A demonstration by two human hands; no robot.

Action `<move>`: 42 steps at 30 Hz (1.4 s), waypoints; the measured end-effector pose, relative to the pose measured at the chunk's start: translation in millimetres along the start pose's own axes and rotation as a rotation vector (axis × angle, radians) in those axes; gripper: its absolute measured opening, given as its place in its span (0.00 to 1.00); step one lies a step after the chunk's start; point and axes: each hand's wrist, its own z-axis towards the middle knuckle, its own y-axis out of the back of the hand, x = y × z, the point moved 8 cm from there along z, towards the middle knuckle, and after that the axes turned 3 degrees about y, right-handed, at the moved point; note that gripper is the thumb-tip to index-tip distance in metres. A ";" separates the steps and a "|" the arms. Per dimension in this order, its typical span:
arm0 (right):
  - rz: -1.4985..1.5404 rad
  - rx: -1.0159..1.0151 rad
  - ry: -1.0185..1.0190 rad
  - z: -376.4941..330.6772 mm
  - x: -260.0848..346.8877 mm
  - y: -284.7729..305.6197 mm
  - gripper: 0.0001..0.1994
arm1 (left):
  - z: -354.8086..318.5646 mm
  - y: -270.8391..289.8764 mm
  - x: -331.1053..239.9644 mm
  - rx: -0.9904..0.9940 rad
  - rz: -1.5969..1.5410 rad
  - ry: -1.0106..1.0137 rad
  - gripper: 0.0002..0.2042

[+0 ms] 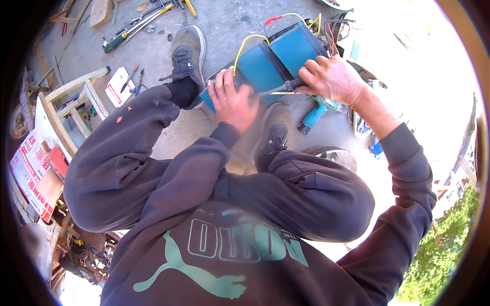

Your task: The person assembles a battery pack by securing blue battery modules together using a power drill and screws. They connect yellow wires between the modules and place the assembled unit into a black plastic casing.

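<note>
Blue box-shaped batteries point(263, 66) stand in a row on the ground in front of me. A yellow wire point(240, 48) arches over them, and its near end runs down to the fingers of my left hand point(232, 102). That hand lies bent against the near left battery, thumb and forefinger closing round the wire's end. My right hand point(332, 79) grips the dark handle of what looks like a soldering iron point(292, 84). Its thin, blurred shaft reaches left toward my left thumb. Fingers hide the tip. Faint haze hangs below my left hand.
A teal power tool point(310, 118) lies beyond my right shoe point(277, 130). Long-handled tools point(135, 29) lie at the far left, with a white paper point(120, 86) and pens nearer. A wooden frame point(74, 102) stands left. Loose wires point(339, 30) bunch beyond the batteries.
</note>
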 end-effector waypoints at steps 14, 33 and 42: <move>0.230 0.251 -0.142 14.2 -8.4 -13.1 0.25 | -7.7 -5.3 2.3 -0.018 0.029 0.011 0.16; -0.065 0.158 0.085 9.5 18.0 -21.3 0.17 | -2.1 3.8 -0.4 -0.055 -0.001 -0.003 0.14; 0.208 0.270 -0.043 6.6 11.7 -23.3 0.17 | -4.6 -0.6 0.8 -0.035 0.003 0.013 0.13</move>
